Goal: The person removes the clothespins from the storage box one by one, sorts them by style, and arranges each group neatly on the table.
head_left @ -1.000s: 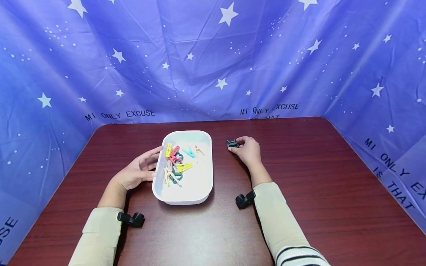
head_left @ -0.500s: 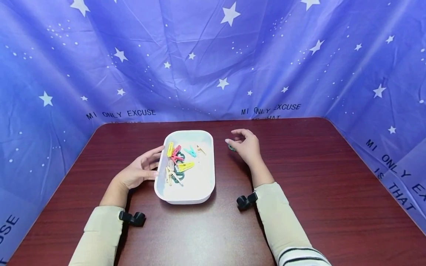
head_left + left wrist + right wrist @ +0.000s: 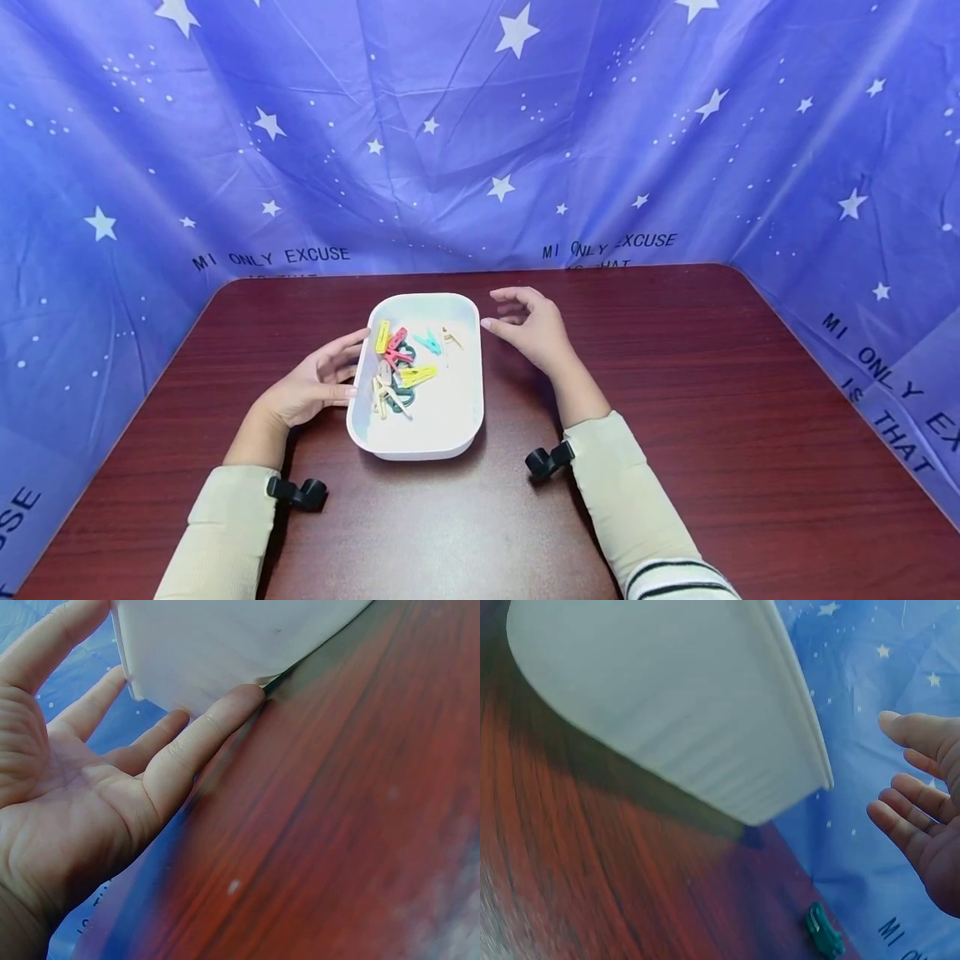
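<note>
My left hand (image 3: 306, 387) touches the left side of a white plastic tub (image 3: 459, 417) with fairly straight, spread fingers, thumb at the near part of the rim. Inside lie several clips: a yellow clip (image 3: 417, 376), a red clip (image 3: 397, 357), a teal clip (image 3: 428, 342), a cream clip (image 3: 394, 398) and dark green ones. My right hand (image 3: 534, 332) hovers by the tub's far right rim, fingers apart and nothing between them. In the right wrist view, a green clip (image 3: 823, 930) lies on the table beyond the tub; in the head view it is hidden behind the right hand.
The dark red wooden table (image 3: 720, 417) extends around the tub on all sides. Behind it hangs a blue star-print cloth (image 3: 450, 192), which also closes off the left and right. Black camera mounts sit on both wrists.
My right hand held the dark green clip to the right of the tub, let go of it on the table, and moved left to the rim. My left hand has stayed at the tub.
</note>
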